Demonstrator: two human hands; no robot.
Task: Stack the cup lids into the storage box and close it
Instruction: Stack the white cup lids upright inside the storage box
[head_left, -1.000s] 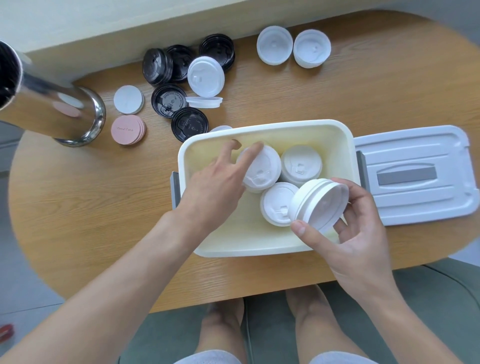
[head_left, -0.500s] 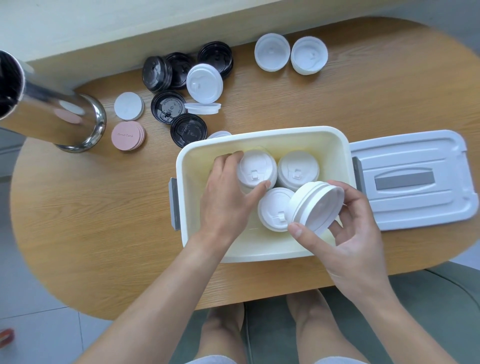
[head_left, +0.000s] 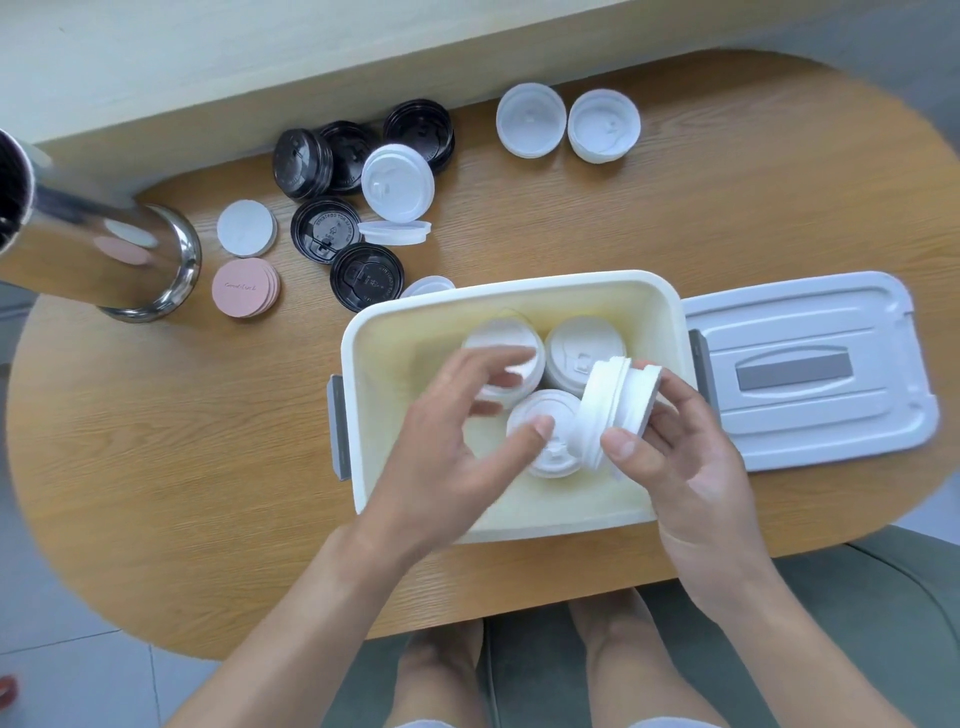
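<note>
A stack of white cup lids (head_left: 615, 413) is gripped on edge by the right hand (head_left: 685, 467), axis pointing left, above the storage box (head_left: 395, 374); the left hand (head_left: 467, 441) hovers spread and empty just beside, over the seated lid stacks (head_left: 550, 436).

Little here reads clearly. The pink round coasters (head_left: 245, 287) at the far left of my surface (head_left: 156, 441) carry a small embossed word, too faint to make out. The black lids (head_left: 326, 229) beside them have raised lettering round the rim, also too small to read.
</note>
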